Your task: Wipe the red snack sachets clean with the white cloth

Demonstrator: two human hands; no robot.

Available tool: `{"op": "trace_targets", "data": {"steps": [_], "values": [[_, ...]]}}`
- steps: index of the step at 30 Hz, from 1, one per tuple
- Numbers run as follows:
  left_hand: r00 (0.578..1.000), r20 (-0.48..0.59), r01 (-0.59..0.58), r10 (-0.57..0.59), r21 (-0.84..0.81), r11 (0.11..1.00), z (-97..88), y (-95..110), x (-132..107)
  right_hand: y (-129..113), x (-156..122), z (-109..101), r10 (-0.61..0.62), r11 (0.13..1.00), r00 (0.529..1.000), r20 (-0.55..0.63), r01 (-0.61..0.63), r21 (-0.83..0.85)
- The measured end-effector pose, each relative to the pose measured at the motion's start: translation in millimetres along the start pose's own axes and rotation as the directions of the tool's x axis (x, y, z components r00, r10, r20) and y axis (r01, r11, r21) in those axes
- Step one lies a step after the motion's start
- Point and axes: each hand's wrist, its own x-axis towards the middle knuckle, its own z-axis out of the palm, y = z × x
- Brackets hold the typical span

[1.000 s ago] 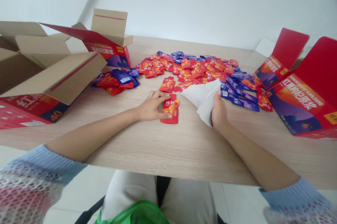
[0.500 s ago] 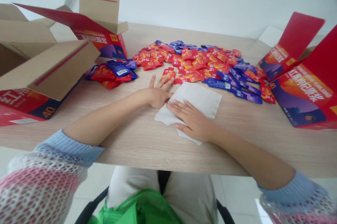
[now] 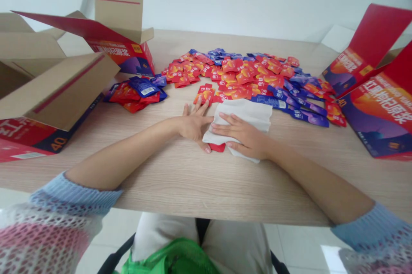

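Near bench (image 3: pixel 193 184) centre: right hand (image 3: pixel 247 137), fingers wide and flat, presses cloth (image 3: pixel 254 113) over one red packet (image 3: pixel 218 148); left hand (image 3: pixel 192 123) flat beside, touching it. Far pile (image 3: pixel 244 74) lies loose, untouched.

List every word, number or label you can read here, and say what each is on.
"40": red front of the near left box.
"40": corner of the near right box.
"枸杞原浆", ending a line of white characters: near right box and back left box.
Too small or blurred: print on the sachets, lettering on the far right box.
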Motion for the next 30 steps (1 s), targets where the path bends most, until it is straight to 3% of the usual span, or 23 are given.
{"op": "trace_targets", "data": {"steps": [6,11,16,23,30], "values": [[0.994,0.053,0.098,-0.099,0.021,0.995,-3.5,6.0,-3.5,-19.9,-1.7,4.5,-0.112,0.991,0.991,0.07,0.106,0.087],[0.986,0.137,0.094,-0.093,-0.003,0.996,-10.6,7.6,-3.9,-11.3,0.4,2.3,-0.055,0.996,0.996,0.064,0.05,0.07],[0.977,0.196,0.097,-0.089,-0.036,0.995,-14.8,7.1,-5.3,2.9,1.2,1.2,0.011,0.999,0.999,-0.036,-0.012,-0.033],[0.975,0.195,0.118,-0.106,-0.049,0.992,-16.1,6.2,-5.1,21.7,-5.2,-2.1,0.172,0.952,0.979,-0.106,-0.193,-0.236],[0.977,0.181,0.124,-0.114,-0.043,0.991,-13.9,7.2,-5.1,1.3,-5.2,0.3,0.148,0.953,0.988,-0.051,-0.156,-0.259]]}}
